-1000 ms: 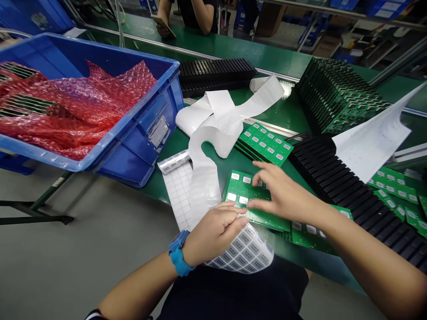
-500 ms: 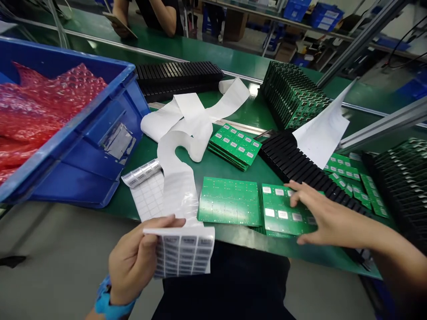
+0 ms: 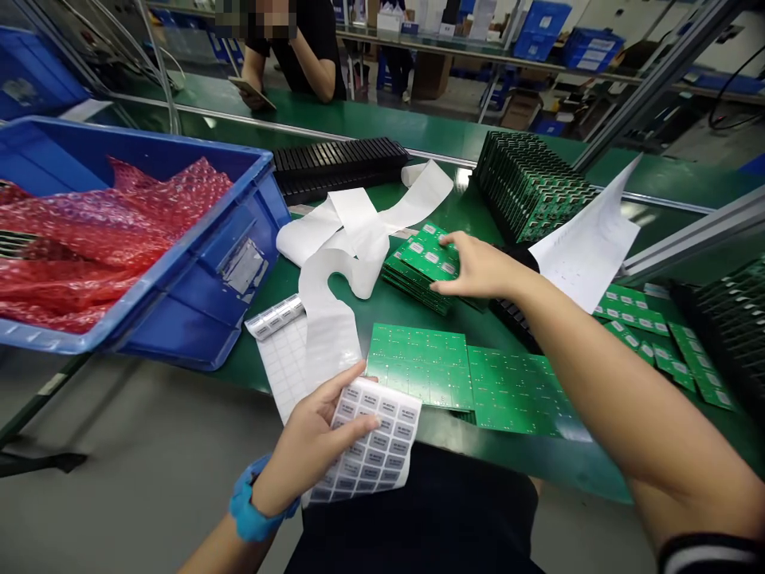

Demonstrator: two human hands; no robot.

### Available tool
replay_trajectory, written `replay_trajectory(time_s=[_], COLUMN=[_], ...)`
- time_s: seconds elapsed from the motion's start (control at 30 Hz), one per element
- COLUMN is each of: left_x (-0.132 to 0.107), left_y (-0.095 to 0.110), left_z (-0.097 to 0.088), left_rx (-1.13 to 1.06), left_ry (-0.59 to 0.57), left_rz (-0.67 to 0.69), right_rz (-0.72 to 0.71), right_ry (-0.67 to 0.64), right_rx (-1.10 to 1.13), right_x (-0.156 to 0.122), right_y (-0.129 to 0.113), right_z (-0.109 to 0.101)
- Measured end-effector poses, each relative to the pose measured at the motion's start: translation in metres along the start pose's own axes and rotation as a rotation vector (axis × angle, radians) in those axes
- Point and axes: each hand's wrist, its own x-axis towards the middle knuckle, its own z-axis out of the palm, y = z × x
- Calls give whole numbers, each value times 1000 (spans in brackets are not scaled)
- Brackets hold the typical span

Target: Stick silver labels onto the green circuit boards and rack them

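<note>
Near the table's front edge, my left hand (image 3: pixel 319 434) pinches a sheet of printed labels (image 3: pixel 388 434), thumb on top and fingers behind. My right hand (image 3: pixel 484 267) reaches across and grips the right side of a green circuit board (image 3: pixel 427 251) with white labels on it. That board lies on or just over a stack of circuit boards (image 3: pixel 409 288), slightly askew; whether it fully rests there I cannot tell. Two more green boards without labels lie side by side in front, a left one (image 3: pixel 418 363) and a right one (image 3: pixel 517 391). A white backing strip (image 3: pixel 328 319) trails behind the label sheet.
At left stands a blue crate (image 3: pixel 254 199) with red bubble wrap (image 3: pixel 161 207). Black slotted racks (image 3: pixel 340 163) and a rack of upright boards (image 3: pixel 531 183) are behind. A white paper (image 3: pixel 589 239) and loose labelled boards (image 3: pixel 633 307) lie right. Another person (image 3: pixel 311 56) sits opposite.
My right hand has carried the labelled board from the front right pile to the stack behind, baring an unlabelled board. My left hand has turned the label sheet more face-up. The view has shifted.
</note>
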Motion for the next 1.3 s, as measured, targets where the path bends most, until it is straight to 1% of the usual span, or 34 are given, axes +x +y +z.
replay_trajectory(time_s=[0.03,0.1,0.13,0.17,0.23,0.27,0.3,0.33,0.4,0.43,0.5,0.57,0.63,0.7,0.8,0.87,0.93,1.0,1.07,1.17,1.3], left_x=[1,4,4,5,7,9,10,11,14,15,16,16,15,14,14,15,14,14,13,12,10], left_y=[-1,-1,-1,0,0,1,1,0,-1,-2,-3,-4,-5,-7,-10,-12,-14,-15,-15,-15,-16], left_z=[2,5,5,5,4,4,4,4,6,7,9,10,12,13,15,16,16,14,13,11,12], left_rx=[7,45,65,76,70,51,25,-1,-28,-30,-23,-9,11,33,58,88,126,144,133,118,152], left_ry=[0,66,114,159,210,217,218,217,220,218,200,180,178,211,299,353,377,362,328,306,331], left_rz=[28,87,105,111,84,65,52,45,49,57,86,135,177,191,178,155,136,156,209,275,312], right_rz=[11,17,15,9,-24,-60,-116,-180,-258,-271,-233,-153,-118,-147,-177,-175,-148,-108,-93,-146,-236], right_ry=[-14,-69,-82,-66,42,118,160,130,-71,-155,-193,-182,-179,-178,-178,-184,-180,-177,-176,-152,-75], right_rx=[-17,-21,-21,-23,-15,10,74,174,411,496,616,684,709,700,663,650,639,637,639,616,518], right_x=[17,37,40,37,20,7,-9,-25,-57,-70,-87,-93,-93,-91,-92,-95,-97,-99,-98,-97,-99], right_y=[-2,-4,-5,-8,-19,-28,-38,-49,-72,-82,-97,-105,-107,-106,-106,-106,-106,-104,-102,-101,-103], right_z=[8,23,28,32,36,35,34,32,32,33,40,48,54,57,59,59,59,58,56,52,56])
